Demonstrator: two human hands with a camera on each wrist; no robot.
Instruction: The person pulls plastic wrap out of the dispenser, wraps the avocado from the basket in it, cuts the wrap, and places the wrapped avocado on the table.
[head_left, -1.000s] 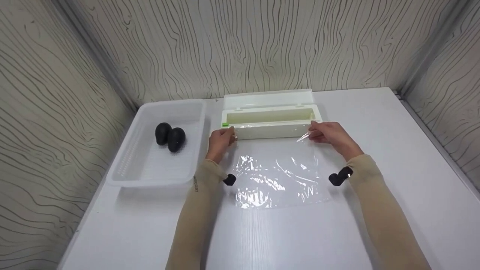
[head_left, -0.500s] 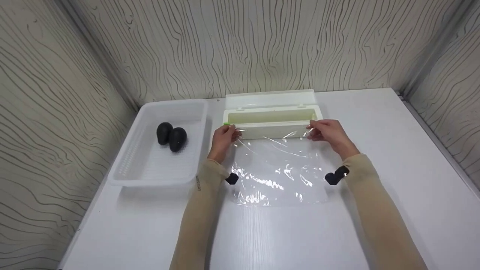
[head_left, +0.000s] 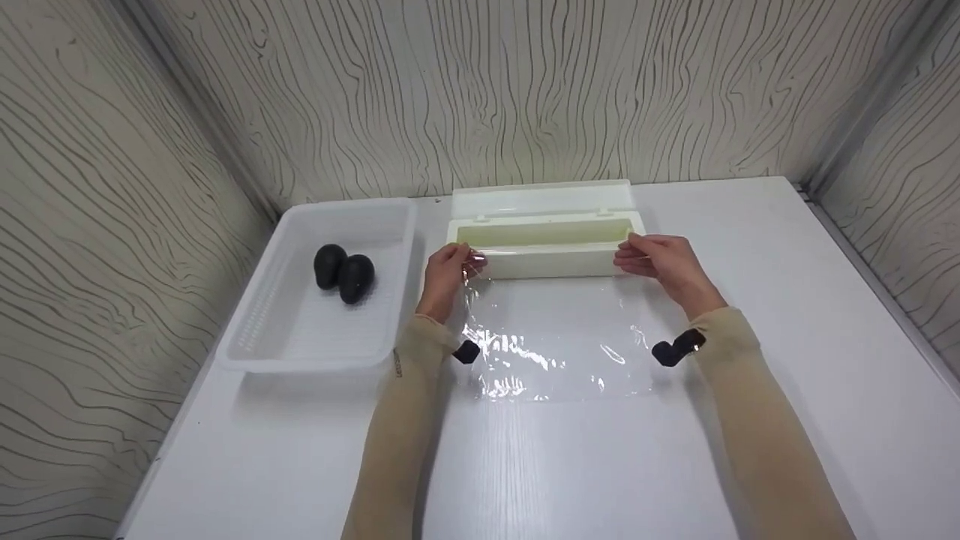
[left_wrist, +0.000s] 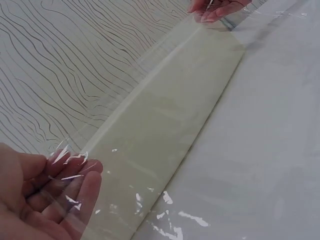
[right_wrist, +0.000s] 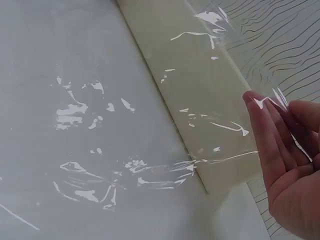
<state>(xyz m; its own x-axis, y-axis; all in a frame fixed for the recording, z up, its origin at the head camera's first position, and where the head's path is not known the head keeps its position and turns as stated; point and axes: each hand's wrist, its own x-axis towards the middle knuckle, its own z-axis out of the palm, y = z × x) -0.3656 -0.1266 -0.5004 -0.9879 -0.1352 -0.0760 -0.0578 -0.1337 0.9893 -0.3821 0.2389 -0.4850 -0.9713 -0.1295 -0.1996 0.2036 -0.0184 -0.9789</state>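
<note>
A clear sheet of plastic wrap point(head_left: 555, 337) hangs from both hands and spreads over the table in front of a white wrap dispenser box point(head_left: 551, 262). At the box's left front corner, the left hand point(head_left: 448, 274) pinches one upper corner of the wrap between thumb and fingers. The right hand point(head_left: 667, 268) pinches the opposite corner by the box's right end. In the left wrist view, the wrap point(left_wrist: 165, 200) lies over the left fingers point(left_wrist: 75, 185). From the right wrist, the film point(right_wrist: 215, 127) shows bright creases beside the right fingers point(right_wrist: 265, 135). The dispenser's lid point(head_left: 544, 197) is raised.
A white plastic basket point(head_left: 315, 365) stands at the left, with two dark egg-shaped objects point(head_left: 343, 273) lying in it. The white table point(head_left: 510, 472) meets patterned walls at the back and sides.
The wrap's near edge has drawn slightly toward the box, and its creases have shifted. Both hands keep hold of the corners; the left has moved slightly right and up.
</note>
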